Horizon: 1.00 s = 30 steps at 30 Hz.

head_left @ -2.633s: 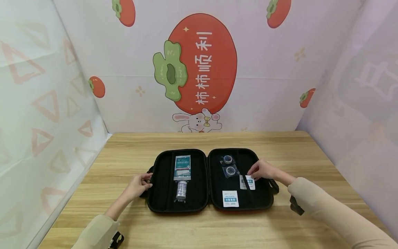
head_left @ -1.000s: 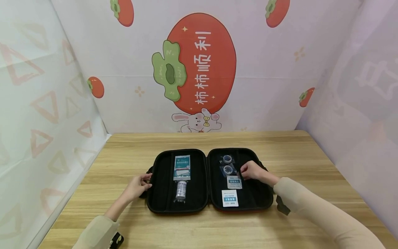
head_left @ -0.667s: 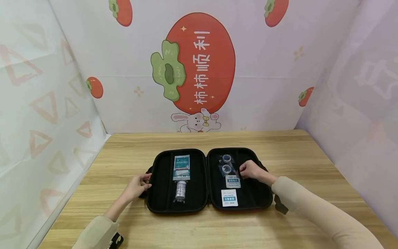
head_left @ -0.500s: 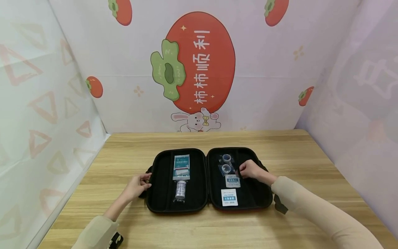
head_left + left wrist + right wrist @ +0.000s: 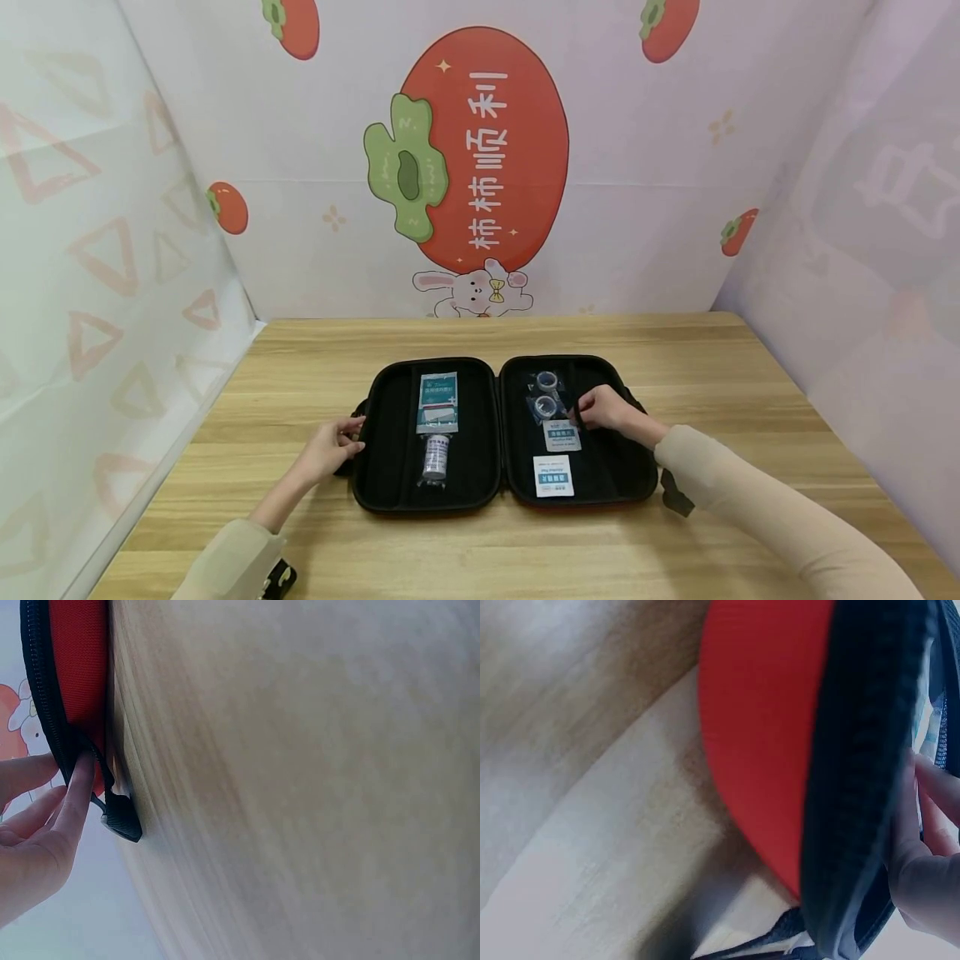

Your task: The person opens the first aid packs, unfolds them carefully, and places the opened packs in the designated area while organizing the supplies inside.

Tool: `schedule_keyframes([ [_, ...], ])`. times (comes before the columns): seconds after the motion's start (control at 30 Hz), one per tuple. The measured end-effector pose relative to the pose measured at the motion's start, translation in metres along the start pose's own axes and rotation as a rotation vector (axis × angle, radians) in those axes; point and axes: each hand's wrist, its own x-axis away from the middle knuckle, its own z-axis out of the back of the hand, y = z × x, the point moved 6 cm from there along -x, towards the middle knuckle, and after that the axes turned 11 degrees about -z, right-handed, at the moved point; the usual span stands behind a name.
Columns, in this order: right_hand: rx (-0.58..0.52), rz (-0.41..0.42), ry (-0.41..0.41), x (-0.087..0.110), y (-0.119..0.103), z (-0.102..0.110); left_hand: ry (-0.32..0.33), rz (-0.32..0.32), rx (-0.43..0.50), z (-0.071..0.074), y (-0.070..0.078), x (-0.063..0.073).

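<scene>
An open first-aid case (image 5: 390, 492) lies flat on the table, its two black-lined halves side by side. My left hand (image 5: 332, 450) grips the left half's rim; in the left wrist view, its fingers (image 5: 75, 802) meet the zipper edge beside a black strap handle. My right hand (image 5: 609, 412) is inside the right half, pinching what looks like a black elastic strap (image 5: 577, 414). Just left of those fingertips lies an alcohol pad packet (image 5: 562, 436). A second alcohol pad packet (image 5: 553, 477) is nearer the front. The right hand's fingertips are partly hidden by the rim in the right wrist view.
Two wrapped tape rolls (image 5: 546, 407) sit behind the packets. The left half holds a green-and-white dressing packet (image 5: 438, 403) and a wrapped bandage roll (image 5: 436, 458). Printed cloth walls surround the wooden table (image 5: 480, 550) at the back and sides.
My right hand has moved left with the strap, which earlier crossed over the upper alcohol pad packet. That packet has shifted left too. My left hand has stayed at the rim.
</scene>
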Motion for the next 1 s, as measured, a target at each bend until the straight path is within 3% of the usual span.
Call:
schedule_keyframes([
  [0.17, -0.017, -0.031, -0.003, 0.003, 0.002, 0.004, 0.0, -0.003, -0.001, 0.0, -0.001, 0.0],
  [0.37, -0.065, 0.003, -0.063, 0.009, 0.002, 0.006, 0.003, -0.006, -0.008, -0.001, 0.0, 0.0],
  [0.5, -0.172, 0.134, -0.162, -0.04, 0.059, 0.01, 0.001, -0.006, -0.001, -0.001, 0.0, 0.0],
  [0.6, -0.188, 0.212, -0.202, -0.062, 0.085, 0.014, -0.002, -0.011, -0.003, -0.001, 0.0, 0.0],
  [0.83, 0.077, 0.133, -0.054, 0.013, 0.007, 0.023, -0.001, -0.017, -0.006, 0.0, -0.002, -0.001],
  [1.0, 0.194, 0.168, 0.0, 0.035, -0.019, 0.024, 0.002, -0.016, -0.003, 0.0, -0.002, -0.001],
])
